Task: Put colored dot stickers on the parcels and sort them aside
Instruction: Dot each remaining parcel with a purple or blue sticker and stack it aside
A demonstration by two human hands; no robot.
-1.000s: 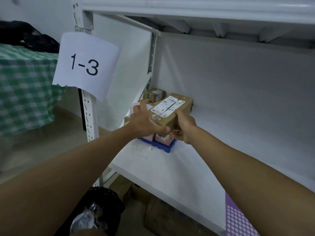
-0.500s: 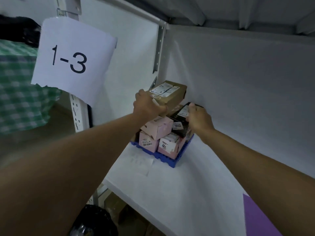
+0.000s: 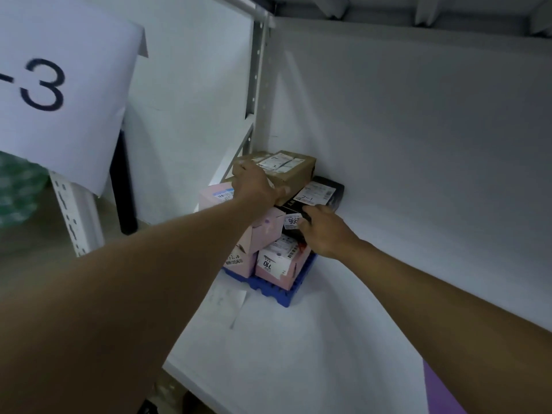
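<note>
Left hand [image 3: 257,186] grasps the brown parcel [image 3: 283,171] atop the stack; right hand [image 3: 324,231] grips the black parcel [image 3: 322,194].

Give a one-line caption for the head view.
Left hand holds brown parcel atop stacked parcels; right hand touches black parcel beside it.

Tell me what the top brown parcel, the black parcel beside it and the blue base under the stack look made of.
Brown parcel: plain matte cardboard, apparently; kraft colour, with white paper labels.
Black parcel: smooth and slightly glossy, perhaps coated card or plastic film; it catches a faint sheen.
Blue base: likely moulded plastic, uniform blue with ribbed edges.
</note>
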